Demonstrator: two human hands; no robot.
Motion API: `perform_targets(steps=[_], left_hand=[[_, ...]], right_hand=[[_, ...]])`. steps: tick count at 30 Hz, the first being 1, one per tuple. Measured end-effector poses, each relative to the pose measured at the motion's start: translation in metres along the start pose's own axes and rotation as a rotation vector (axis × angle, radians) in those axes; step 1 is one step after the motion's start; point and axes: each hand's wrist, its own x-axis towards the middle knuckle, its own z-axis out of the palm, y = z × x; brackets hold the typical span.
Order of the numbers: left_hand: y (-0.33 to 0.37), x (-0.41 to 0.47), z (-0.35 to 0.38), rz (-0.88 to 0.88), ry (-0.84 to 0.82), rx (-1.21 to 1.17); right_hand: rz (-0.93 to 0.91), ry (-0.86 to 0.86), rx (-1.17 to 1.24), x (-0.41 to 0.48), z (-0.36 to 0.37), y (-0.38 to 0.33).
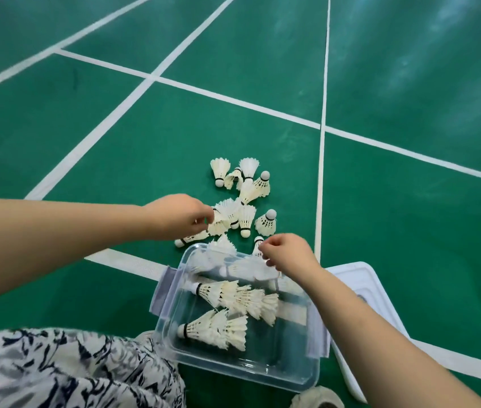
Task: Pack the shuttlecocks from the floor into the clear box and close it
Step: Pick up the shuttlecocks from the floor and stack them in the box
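Several white feather shuttlecocks lie in a loose pile on the green court floor. The clear box stands open just in front of them, with several shuttlecocks lying inside in nested rows. My left hand reaches into the near side of the pile, its fingers curled at a shuttlecock. Over the box's far rim, my right hand has its fingers bent, touching a shuttlecock that stands against the rim.
The box's white lid lies flat on the floor at the box's right side, partly under my right forearm. White court lines cross the floor. My patterned clothing fills the lower left; a shoe shows below the box.
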Motion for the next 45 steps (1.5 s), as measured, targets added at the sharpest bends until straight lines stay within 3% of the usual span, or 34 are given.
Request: perform_targets(steps=[5, 13, 20, 28, 34, 40, 45], left_hand=[[-0.045, 0.017, 0.012, -0.108, -0.164, 0.099], [-0.078, 0.054, 0.093, -0.278, -0.359, -0.148], [-0.076, 0.072, 0.133, -0.379, -0.237, -0.343], [-0.068, 0.078, 0.135, -0.468, -0.352, -0.307], [-0.060, 0.087, 0.127, -0.557, -0.255, -0.398], [-0.055, 0.080, 0.125, -0.607, -0.117, -0.488], [-0.040, 0.061, 0.110, -0.579, 0.090, -0.551]], right_hand=[[-0.043, -0.067, -0.199, 0.046, 0.014, -0.013], [0.119, -0.349, -0.280, 0.118, 0.061, -0.018], [0.224, -0.409, -0.193, 0.134, 0.094, -0.024], [0.201, -0.288, 0.102, 0.120, 0.076, -0.019], [0.119, -0.115, 0.077, 0.092, 0.047, -0.023], [0.065, 0.092, 0.280, 0.062, 0.007, -0.016], [0.060, 0.194, 0.381, 0.023, -0.007, -0.008]])
